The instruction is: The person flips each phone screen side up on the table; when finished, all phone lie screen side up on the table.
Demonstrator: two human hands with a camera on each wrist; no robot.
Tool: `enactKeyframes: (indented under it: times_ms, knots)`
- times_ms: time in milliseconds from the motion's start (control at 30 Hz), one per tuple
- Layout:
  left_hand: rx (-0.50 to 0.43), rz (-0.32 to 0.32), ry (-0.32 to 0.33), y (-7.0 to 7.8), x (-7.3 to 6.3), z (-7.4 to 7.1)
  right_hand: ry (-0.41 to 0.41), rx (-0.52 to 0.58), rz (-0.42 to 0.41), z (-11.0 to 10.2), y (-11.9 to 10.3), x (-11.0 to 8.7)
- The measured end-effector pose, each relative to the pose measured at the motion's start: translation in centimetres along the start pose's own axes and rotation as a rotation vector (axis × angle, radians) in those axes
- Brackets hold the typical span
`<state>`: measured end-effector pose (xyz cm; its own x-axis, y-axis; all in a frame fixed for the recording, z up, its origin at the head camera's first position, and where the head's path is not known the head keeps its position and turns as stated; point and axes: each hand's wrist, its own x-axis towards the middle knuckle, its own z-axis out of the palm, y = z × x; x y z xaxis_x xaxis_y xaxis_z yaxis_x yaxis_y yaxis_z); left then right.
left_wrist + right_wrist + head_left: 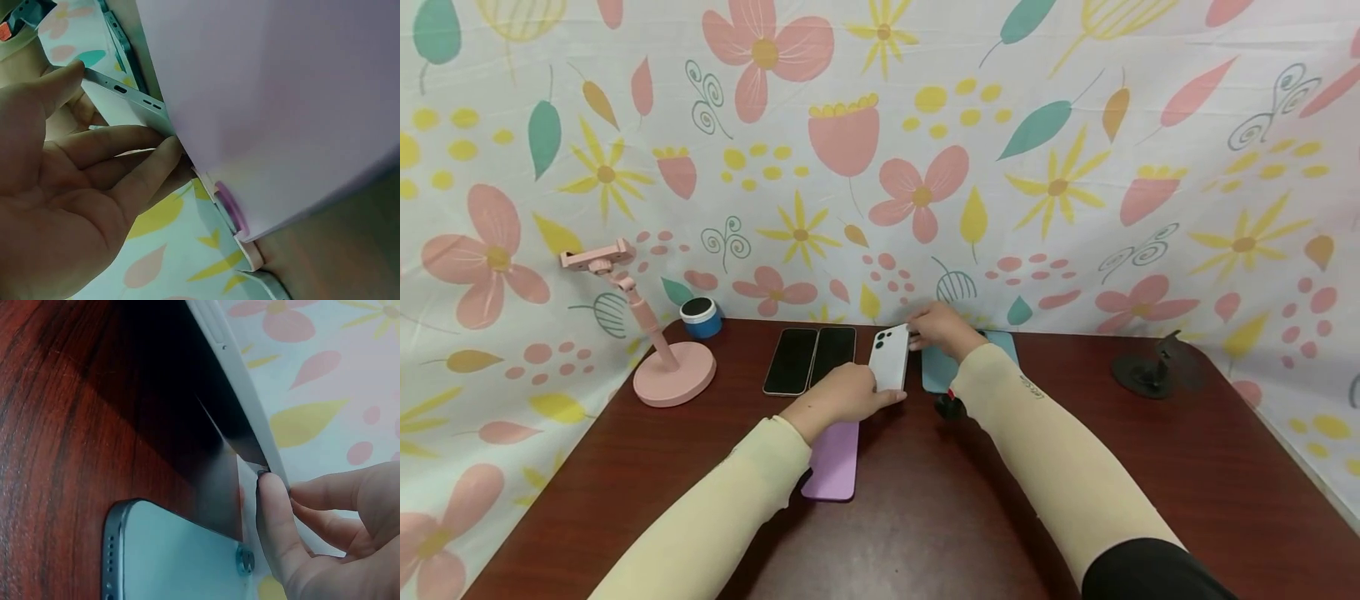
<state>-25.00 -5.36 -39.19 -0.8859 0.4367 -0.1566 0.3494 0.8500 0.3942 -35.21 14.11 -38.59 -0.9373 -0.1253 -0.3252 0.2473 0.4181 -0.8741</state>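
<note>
A white smartphone with a rear camera cluster is held between both hands, its back facing up in the head view. My left hand grips its lower end, with the thumb along the edge by the charging port. At the far corner, the right hand pinches the phone between thumb and fingers. The right wrist view shows its side edge tilted up from the table, dark screen side facing down. A purple phone lies below the left hand. Beside the right hand lies a light blue phone, partly covered in the head view.
Two phones with black screens, one outer and one inner, lie side by side left of the white one. A pink phone stand and a blue jar stand at the left. A black holder stands at the right.
</note>
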Motion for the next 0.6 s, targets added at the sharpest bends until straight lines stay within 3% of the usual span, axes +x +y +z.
enactKeyframes:
  times_ms: [300, 600]
  knots:
    - [-0.116, 0.043, -0.009, -3.0, 2.1, 1.3, 0.007, 0.003, 0.002, -0.1, -0.4, -0.5]
    - [-0.261, 0.003, -0.014, -1.0, 0.0, -0.3, 0.010, -0.003, -0.007, -0.3, -0.9, -1.1]
